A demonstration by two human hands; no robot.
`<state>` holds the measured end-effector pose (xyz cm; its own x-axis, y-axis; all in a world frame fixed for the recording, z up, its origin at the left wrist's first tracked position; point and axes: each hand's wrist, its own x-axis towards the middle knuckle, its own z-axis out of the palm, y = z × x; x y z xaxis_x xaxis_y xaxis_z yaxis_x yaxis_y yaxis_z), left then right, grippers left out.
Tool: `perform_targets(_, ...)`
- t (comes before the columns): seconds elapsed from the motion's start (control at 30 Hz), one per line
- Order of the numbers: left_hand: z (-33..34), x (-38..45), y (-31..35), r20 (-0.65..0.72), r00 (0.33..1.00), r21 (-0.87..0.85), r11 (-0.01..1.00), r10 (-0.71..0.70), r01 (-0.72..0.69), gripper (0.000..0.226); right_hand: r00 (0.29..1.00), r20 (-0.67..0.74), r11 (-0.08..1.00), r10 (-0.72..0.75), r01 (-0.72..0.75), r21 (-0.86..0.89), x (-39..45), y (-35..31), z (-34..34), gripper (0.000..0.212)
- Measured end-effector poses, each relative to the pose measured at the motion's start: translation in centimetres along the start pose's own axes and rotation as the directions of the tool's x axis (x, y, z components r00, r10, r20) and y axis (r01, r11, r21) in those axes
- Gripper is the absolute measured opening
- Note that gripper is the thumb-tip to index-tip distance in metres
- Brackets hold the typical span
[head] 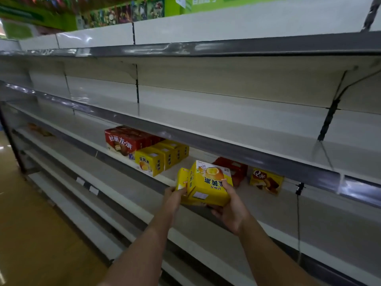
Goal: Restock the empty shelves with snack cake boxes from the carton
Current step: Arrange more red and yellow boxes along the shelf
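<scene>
Head view: both forearms stretched forward and up toward the middle shelf (206, 145), bare, wrists slightly bent back. Left hand (175, 198) curled round the near edge of a small yellow box (182, 179), fingers underneath, thumb on the side. Right hand (228, 207) gripping a bigger yellow box (208, 185) from below and from the right, thumb up along its front face; print on that box upside down, box tilted, its left edge touching the small one. Both boxes held just in front of the shelf lip, above the shelf below, not resting on anything.

On the middle shelf, further back and to the left: red boxes (121, 141) in a row running backward, exact count unclear, at least two. Just beside them, three yellow boxes (150, 163) lined one behind another, touching. Behind the held boxes, red packs (237, 169), count hard to tell. Right of those, slightly apart, one yellow box with a brown cake picture (266, 180). Black cable (298, 213) hanging from the shelf edge at the right. Wooden-looking floor (41, 234) at lower left.
</scene>
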<state>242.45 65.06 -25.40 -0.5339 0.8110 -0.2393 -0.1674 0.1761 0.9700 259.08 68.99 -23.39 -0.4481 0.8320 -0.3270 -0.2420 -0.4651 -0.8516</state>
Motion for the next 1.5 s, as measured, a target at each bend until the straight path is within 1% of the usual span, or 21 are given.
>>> perform_targets(0.13, -1.5, 3.8, 1.0, 0.103, 0.995, 0.120, 0.993, -0.013, 0.000, 0.066, 0.998, -0.057, 0.999, -0.022, 0.020, -0.036, 2.8, -0.4, 2.1, 0.050)
perform_targets(0.17, -1.7, 4.4, 1.1, 0.120, 0.993, 0.140, 0.990, -0.017, 0.000, 0.065, 0.997, -0.074, 0.999, -0.029, 0.027, -0.038, 3.4, -0.4, 2.5, 0.047)
perform_targets(0.3, -2.6, 5.8, 1.6, 0.092, 0.995, 0.140, 0.988, 0.050, -0.063, 0.034, 0.992, -0.110, 0.993, -0.061, 0.050, -0.102, 5.2, -0.2, 3.6, 0.028)
perform_targets(0.37, -2.8, 6.3, 1.6, 0.069, 0.993, 0.129, 0.986, 0.099, -0.107, 0.040, 0.988, -0.126, 0.991, -0.088, 0.074, -0.111, 5.8, 0.2, 4.2, 0.028)
perform_targets(0.47, -3.4, 7.2, 1.9, 0.068, 0.984, 0.069, 0.983, 0.166, -0.171, 0.051, 0.975, -0.186, 0.991, -0.124, 0.110, -0.080, 6.8, 1.3, 5.3, 0.043)
perform_targets(0.53, -3.8, 10.0, 0.9, 0.076, 0.979, 0.091, 0.977, 0.188, -0.195, 0.067, 0.966, -0.218, 0.986, -0.142, 0.120, -0.111, 7.0, 1.5, 6.2, 0.046)
perform_targets(0.6, -4.1, 14.4, -0.9, 0.099, 0.974, 0.113, 0.970, 0.203, -0.214, 0.075, 0.954, -0.255, 0.981, -0.160, 0.125, -0.148, 7.3, 1.5, 7.2, 0.044)
perform_targets(0.7, -5.0, 12.5, 1.6, 0.151, 0.959, 0.225, 0.937, 0.239, -0.269, 0.062, 0.929, -0.313, 0.974, -0.199, 0.150, -0.172, 7.9, 1.1, 8.2, 0.041)
perform_targets(0.77, -5.4, 13.2, 1.8, 0.191, 0.945, 0.310, 0.897, 0.266, -0.315, 0.061, 0.909, -0.353, 0.974, -0.220, 0.184, -0.135, 8.6, 1.4, 9.0, 0.027)
perform_targets(0.83, -5.4, 14.6, 1.4, 0.238, 0.927, 0.350, 0.865, 0.290, -0.361, 0.070, 0.894, -0.381, 0.971, -0.237, 0.214, -0.103, 9.2, 1.9, 9.5, 0.014)
perform_targets(0.93, -5.1, 16.6, 0.9, 0.315, 0.904, 0.357, 0.847, 0.287, -0.394, 0.081, 0.889, -0.388, 0.968, -0.244, 0.196, -0.158, 9.6, 2.8, 9.7, 0.024)
perform_targets(1.0, -4.8, 17.9, 0.6, 0.349, 0.907, 0.407, 0.833, 0.238, -0.375, 0.074, 0.876, -0.419, 0.967, -0.237, 0.172, -0.188, 9.5, 3.3, 9.7, 0.028)
perform_targets(1.1, -4.4, 19.6, 0.7, 0.376, 0.901, 0.406, 0.836, 0.217, -0.370, 0.049, 0.859, -0.453, 0.964, -0.239, 0.152, -0.220, 9.5, 3.6, 9.3, 0.038)
perform_targets(1.17, -4.5, 20.0, 1.1, 0.399, 0.895, 0.351, 0.869, 0.197, -0.348, 0.040, 0.841, -0.476, 0.947, -0.256, 0.119, -0.299, 9.9, 3.8, 9.4, 0.041)
perform_targets(1.27, -5.3, 19.6, 1.9, 0.404, 0.910, 0.166, 0.972, 0.089, -0.168, 0.033, 0.829, -0.486, 0.900, -0.277, 0.045, -0.434, 10.4, 3.9, 10.5, 0.040)
perform_targets(1.3, -5.8, 19.5, 2.2, 0.433, 0.900, 0.122, 0.987, 0.042, -0.105, 0.038, 0.821, -0.493, 0.883, -0.288, 0.028, -0.469, 10.7, 3.9, 10.9, 0.040)
perform_targets(1.33, -6.3, 19.2, 2.5, 0.476, 0.880, 0.125, 0.991, -0.009, -0.057, 0.060, 0.811, -0.502, 0.868, -0.300, 0.014, -0.496, 11.1, 4.0, 11.3, 0.040)
perform_targets(1.4, -7.3, 18.7, 3.0, 0.584, 0.810, 0.204, 0.976, -0.055, -0.081, 0.113, 0.793, -0.519, 0.835, -0.319, -0.024, -0.550, 11.6, 4.0, 12.1, 0.038)
perform_targets(1.43, -7.7, 18.3, 3.3, 0.633, 0.771, 0.243, 0.963, -0.066, -0.116, 0.128, 0.784, -0.525, 0.815, -0.330, -0.044, -0.577, 11.7, 4.0, 12.4, 0.037)
perform_targets(1.47, -8.0, 18.0, 3.5, 0.680, 0.729, 0.276, 0.948, -0.075, -0.160, 0.130, 0.776, -0.527, 0.793, -0.347, -0.057, -0.606, 11.8, 4.0, 12.6, 0.036)
perform_targets(1.5, -8.3, 17.9, 3.6, 0.717, 0.692, 0.293, 0.935, -0.079, -0.197, 0.120, 0.773, -0.526, 0.773, -0.354, -0.075, -0.630, 11.9, 4.0, 12.8, 0.035)
